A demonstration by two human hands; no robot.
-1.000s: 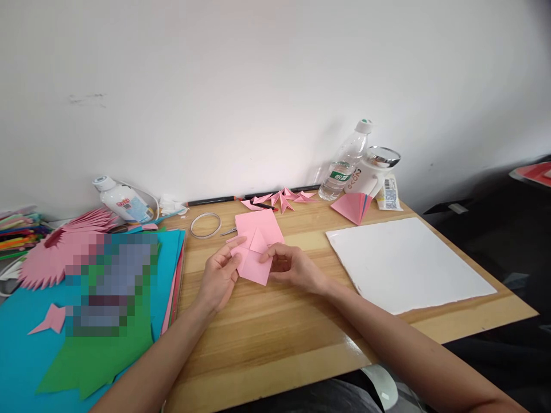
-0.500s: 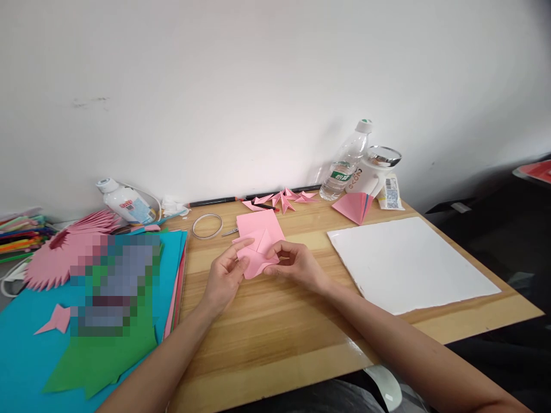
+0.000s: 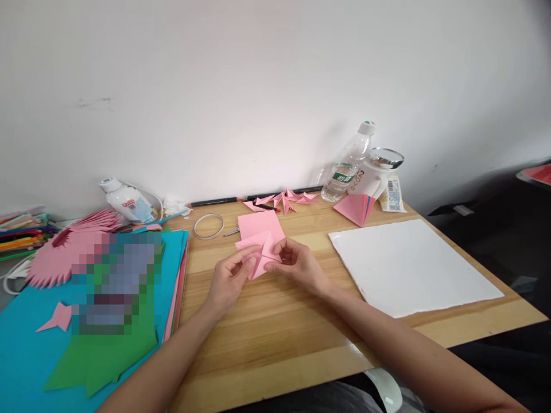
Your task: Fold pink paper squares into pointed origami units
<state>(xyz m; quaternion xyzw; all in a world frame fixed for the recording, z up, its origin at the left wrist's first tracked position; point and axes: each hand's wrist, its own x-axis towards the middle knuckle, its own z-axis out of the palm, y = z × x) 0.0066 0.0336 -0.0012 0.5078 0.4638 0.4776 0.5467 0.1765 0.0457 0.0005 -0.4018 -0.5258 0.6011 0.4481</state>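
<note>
Between my two hands is a small piece of pink paper [image 3: 259, 267] with crossing creases and folded flaps. My left hand [image 3: 230, 278] pinches its left side between thumb and fingers. On the right side, my right hand [image 3: 297, 264] grips the paper the same way. Just behind it, a flat pink paper square [image 3: 262, 223] lies on the table, partly covered by the held piece. Several pink folded paper pieces [image 3: 286, 201] stand farther back near the wall. A grey tape roll or ring [image 3: 209, 236] lies to the left of the square.
A white board [image 3: 415, 267] lies on the wooden table [image 3: 267, 355] at right. Behind it stand a water bottle [image 3: 348, 163], a white mug [image 3: 370, 178] and a pink folded fan [image 3: 355, 209]. Blue sheets [image 3: 26, 344], green paper [image 3: 103, 361] and a pink fringed paper ring [image 3: 64, 246] occupy the left.
The pink paper in my hands has turned or been refolded, so its creases and pointed flap show differently. Both hands keep their pinch. The whole view has shifted slightly.
</note>
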